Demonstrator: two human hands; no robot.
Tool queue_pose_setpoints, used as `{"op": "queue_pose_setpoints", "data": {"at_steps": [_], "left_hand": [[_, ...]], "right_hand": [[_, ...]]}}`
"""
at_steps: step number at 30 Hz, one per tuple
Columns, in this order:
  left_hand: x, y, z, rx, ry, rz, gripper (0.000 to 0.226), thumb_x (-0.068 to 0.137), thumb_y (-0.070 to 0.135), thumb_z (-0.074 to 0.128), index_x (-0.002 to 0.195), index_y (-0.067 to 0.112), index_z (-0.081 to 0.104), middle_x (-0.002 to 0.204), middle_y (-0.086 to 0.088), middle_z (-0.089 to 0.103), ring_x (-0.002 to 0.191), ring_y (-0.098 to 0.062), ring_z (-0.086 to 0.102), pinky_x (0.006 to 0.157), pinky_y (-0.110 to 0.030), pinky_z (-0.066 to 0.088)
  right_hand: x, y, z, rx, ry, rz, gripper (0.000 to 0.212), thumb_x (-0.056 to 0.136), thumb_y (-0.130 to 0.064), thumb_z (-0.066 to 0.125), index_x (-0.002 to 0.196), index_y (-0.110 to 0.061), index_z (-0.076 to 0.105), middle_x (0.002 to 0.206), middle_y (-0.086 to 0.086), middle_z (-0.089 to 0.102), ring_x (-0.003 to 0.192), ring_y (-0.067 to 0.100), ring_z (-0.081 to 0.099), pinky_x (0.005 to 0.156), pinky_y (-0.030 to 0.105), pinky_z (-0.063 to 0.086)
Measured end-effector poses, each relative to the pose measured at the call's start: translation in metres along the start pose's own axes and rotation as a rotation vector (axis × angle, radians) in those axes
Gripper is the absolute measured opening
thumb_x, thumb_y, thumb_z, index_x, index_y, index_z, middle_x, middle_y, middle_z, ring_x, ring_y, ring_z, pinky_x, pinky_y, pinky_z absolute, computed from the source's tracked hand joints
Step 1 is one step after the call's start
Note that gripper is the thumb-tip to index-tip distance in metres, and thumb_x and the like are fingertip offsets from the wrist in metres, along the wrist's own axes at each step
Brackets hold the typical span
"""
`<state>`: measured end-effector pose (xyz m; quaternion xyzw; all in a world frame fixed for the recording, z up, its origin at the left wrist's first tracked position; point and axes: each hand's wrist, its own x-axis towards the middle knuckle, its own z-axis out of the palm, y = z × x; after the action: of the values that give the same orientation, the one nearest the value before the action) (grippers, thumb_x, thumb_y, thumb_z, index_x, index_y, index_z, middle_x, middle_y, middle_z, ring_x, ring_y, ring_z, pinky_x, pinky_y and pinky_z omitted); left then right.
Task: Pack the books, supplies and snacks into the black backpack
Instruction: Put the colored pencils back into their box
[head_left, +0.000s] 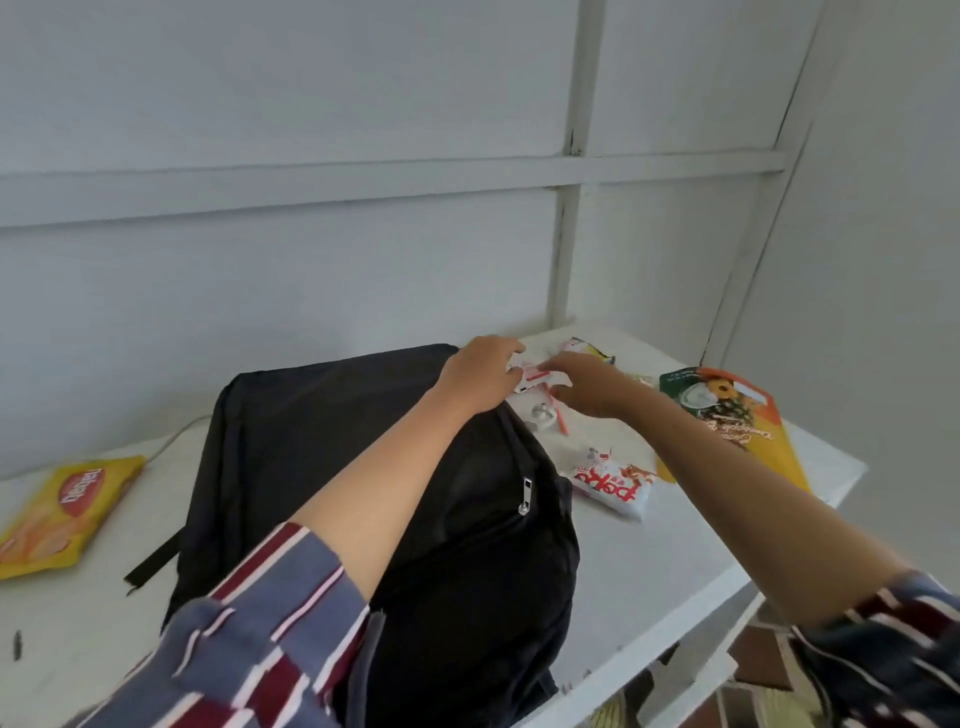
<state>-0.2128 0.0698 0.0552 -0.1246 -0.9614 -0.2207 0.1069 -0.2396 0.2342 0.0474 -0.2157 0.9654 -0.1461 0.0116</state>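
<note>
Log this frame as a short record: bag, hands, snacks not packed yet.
backpack: black backpack lies on the white table
left: left hand holds the small white-red packet beside the bag's far corner
right: right hand pinches the same packet
unpacked: yellow snack bag left of backpack; red-white snack packet and orange pouch on its right
</note>
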Motion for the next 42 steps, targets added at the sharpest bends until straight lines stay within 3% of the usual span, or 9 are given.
{"op": "queue_pose_setpoints", "data": {"at_steps": [8,12,16,20,23,28,33,37,42], "left_hand": [[0.081,0.009,0.046,-0.128,-0.146,-0.133,0.041,0.092,0.020,0.051,0.133,0.017,0.048,0.124,-0.009,0.057,0.105,-0.023,0.057,0.093,-0.035,0.045],[0.105,0.008,0.069,-0.117,-0.217,-0.207,0.040,0.091,0.019,0.051,0.131,0.018,0.049,0.128,-0.011,0.055,0.112,-0.024,0.054,0.095,-0.036,0.044],[0.121,0.005,0.092,-0.099,-0.274,-0.302,0.034,0.090,0.019,0.052,0.124,0.019,0.052,0.130,-0.007,0.053,0.114,-0.023,0.052,0.096,-0.035,0.043],[0.127,0.003,0.115,0.059,-0.347,-0.351,0.035,0.091,0.024,0.049,0.126,0.022,0.051,0.132,0.001,0.052,0.120,-0.018,0.047,0.104,-0.032,0.031],[0.129,0.007,0.127,0.148,-0.332,-0.400,0.035,0.091,0.029,0.050,0.126,0.027,0.048,0.128,0.003,0.054,0.120,-0.017,0.046,0.111,-0.038,0.019],[0.126,0.015,0.133,0.163,-0.321,-0.401,0.041,0.088,0.016,0.054,0.127,0.023,0.046,0.126,-0.006,0.049,0.120,-0.023,0.045,0.107,-0.051,0.026],[0.130,0.020,0.137,0.123,-0.314,-0.377,0.043,0.089,-0.003,0.047,0.128,0.013,0.052,0.132,-0.009,0.050,0.122,-0.023,0.045,0.097,-0.027,0.035],[0.134,0.026,0.139,0.066,-0.284,-0.396,0.038,0.088,0.002,0.053,0.125,0.012,0.056,0.135,-0.005,0.049,0.122,-0.020,0.046,0.096,-0.025,0.034],[0.134,0.029,0.137,-0.089,-0.234,-0.426,0.037,0.088,0.001,0.055,0.123,0.009,0.058,0.128,-0.015,0.052,0.115,-0.027,0.050,0.091,-0.026,0.038]], "right_hand": [[0.046,0.097,-0.007,0.027,0.059,0.131,0.038,0.093,-0.010,0.047,0.131,-0.012,0.051,0.138,0.009,0.048,0.126,0.024,0.043,0.107,0.033,0.033],[0.073,0.137,-0.004,0.011,0.041,0.136,0.038,0.092,-0.009,0.047,0.130,-0.011,0.052,0.135,0.009,0.050,0.122,0.025,0.045,0.102,0.032,0.035],[0.101,0.166,0.001,0.034,0.007,0.157,0.035,0.091,-0.007,0.050,0.125,-0.012,0.057,0.129,0.009,0.054,0.109,0.021,0.053,0.087,0.026,0.042],[0.120,0.181,0.010,0.035,-0.039,0.181,0.029,0.090,-0.009,0.053,0.117,-0.011,0.060,0.120,0.008,0.058,0.094,0.016,0.054,0.077,0.024,0.043],[0.129,0.186,0.016,0.043,-0.048,0.202,0.024,0.091,-0.014,0.051,0.111,-0.008,0.063,0.111,0.008,0.063,0.094,0.021,0.060,0.081,0.029,0.049],[0.137,0.183,0.022,0.038,-0.040,0.244,0.022,0.086,-0.019,0.058,0.104,-0.007,0.062,0.093,0.007,0.064,0.082,0.021,0.062,0.067,0.028,0.050],[0.142,0.173,0.030,-0.026,0.008,0.296,0.024,0.085,-0.009,0.059,0.109,-0.005,0.055,0.104,0.011,0.062,0.093,0.024,0.062,0.064,0.027,0.044],[0.147,0.171,0.033,-0.020,0.040,0.316,0.028,0.085,-0.005,0.059,0.112,-0.005,0.053,0.107,0.012,0.061,0.095,0.025,0.061,0.065,0.027,0.044],[0.148,0.176,0.031,0.145,0.073,0.375,0.024,0.084,-0.008,0.062,0.107,-0.004,0.056,0.103,0.013,0.061,0.093,0.026,0.062,0.063,0.027,0.043]]}}
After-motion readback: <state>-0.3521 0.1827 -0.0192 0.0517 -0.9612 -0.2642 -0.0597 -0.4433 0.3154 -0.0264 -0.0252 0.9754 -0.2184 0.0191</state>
